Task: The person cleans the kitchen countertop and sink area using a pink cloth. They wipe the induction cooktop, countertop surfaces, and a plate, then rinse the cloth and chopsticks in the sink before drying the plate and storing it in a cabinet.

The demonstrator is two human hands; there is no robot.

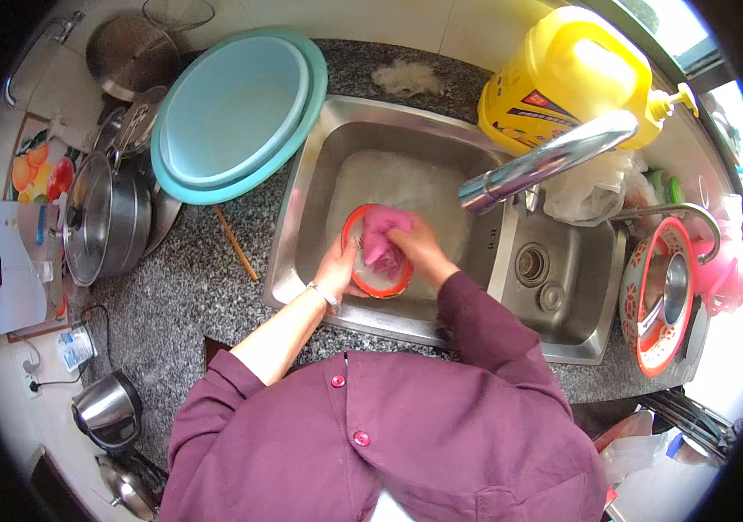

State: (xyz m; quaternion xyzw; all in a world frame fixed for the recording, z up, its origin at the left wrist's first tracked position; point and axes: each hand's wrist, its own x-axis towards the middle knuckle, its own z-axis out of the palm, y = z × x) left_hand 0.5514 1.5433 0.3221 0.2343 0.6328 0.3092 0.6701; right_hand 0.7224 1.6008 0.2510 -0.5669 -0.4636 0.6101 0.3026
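Observation:
My left hand grips the left rim of a round bowl with a red-orange rim and a pale inside. Inside the bowl, my right hand holds a bunched pink cloth. Both hands are over the larger basin of a stainless steel double sink, where cloudy water covers much of the bottom. A chrome faucet reaches over the divider from the upper right; no stream shows from it.
Nested light-blue plastic basins stand at upper left, near an orange stick. A yellow pump jug stands behind the faucet. Right of the sink is a red-rimmed enamel basin with metal ware. Lidded pots and a kettle line the left.

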